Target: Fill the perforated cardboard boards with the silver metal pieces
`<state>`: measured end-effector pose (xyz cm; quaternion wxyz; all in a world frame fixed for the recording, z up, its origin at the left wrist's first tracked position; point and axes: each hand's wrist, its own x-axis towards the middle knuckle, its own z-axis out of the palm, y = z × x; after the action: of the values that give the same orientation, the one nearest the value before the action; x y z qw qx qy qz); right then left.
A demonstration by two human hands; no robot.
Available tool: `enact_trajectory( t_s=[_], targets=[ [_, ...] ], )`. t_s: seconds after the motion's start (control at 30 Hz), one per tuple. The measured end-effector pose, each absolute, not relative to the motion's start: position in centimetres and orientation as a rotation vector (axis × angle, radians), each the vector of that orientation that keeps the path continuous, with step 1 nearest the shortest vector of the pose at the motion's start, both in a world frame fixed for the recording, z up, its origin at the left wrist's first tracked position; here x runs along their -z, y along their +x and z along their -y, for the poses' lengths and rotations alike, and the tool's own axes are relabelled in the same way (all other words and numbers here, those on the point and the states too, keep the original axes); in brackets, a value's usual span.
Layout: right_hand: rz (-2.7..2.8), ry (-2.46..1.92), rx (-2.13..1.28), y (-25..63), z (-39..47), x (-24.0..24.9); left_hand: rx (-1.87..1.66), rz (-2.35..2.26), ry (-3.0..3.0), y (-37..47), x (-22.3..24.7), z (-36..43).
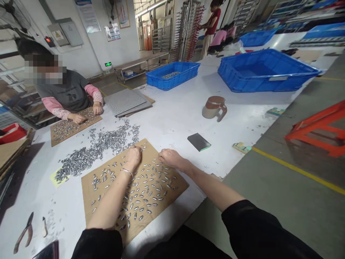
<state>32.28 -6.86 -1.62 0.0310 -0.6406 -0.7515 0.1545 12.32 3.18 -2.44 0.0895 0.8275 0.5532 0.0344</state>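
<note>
A brown cardboard sheet lies in front of me, dotted with many small silvery oval metal pieces. My left hand, with a bracelet at the wrist, is closed over the sheet's far part; its fingertips are hidden, so what they hold is unclear. Over the right far edge of the sheet, my right hand is closed in a pinch, and anything between its fingers is too small to make out. Beyond the sheet, to the left, spreads a long heap of the same metal pieces.
Across the table a co-worker handles pieces on another cardboard sheet. Around the white table are grey boards, blue bins, a lidded mug, a dark block and pliers. An orange stool stands right.
</note>
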Motion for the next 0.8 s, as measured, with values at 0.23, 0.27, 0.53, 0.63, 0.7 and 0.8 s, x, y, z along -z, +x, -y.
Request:
enact_trajectory(
  t_s=[0.23, 0.27, 0.53, 0.63, 0.7, 0.8],
  targets=[
    [2.246, -1.909, -0.593, 32.6, 6.5, 1.8, -0.067, -1.674, 2.497, 13.1, 2.1, -3.4],
    [2.246, -1.908, -0.605, 32.6, 6.4, 1.7, -0.062, -1.67, 2.507, 13.2, 2.1, -3.4],
    [2.459, -1.865, -0.536, 32.1, 5.7, 0.8, -0.017, -1.62, 2.583, 13.2, 1.7, -3.4],
    [2.52, -1.789, -0.492, 32.3, 5.6, 1.2, 0.008, -1.581, 2.63, 13.1, 1.8, -3.1],
    [2.48, -1.787, -0.488, 32.5, 5.6, 1.4, 0.033, -1.541, 2.667, 13.0, 1.9, -2.8],
    [2.398, -1.799, -0.452, 32.3, 5.6, 1.3, 0.059, -1.466, 2.721, 12.8, 1.7, -2.5]
  ],
)
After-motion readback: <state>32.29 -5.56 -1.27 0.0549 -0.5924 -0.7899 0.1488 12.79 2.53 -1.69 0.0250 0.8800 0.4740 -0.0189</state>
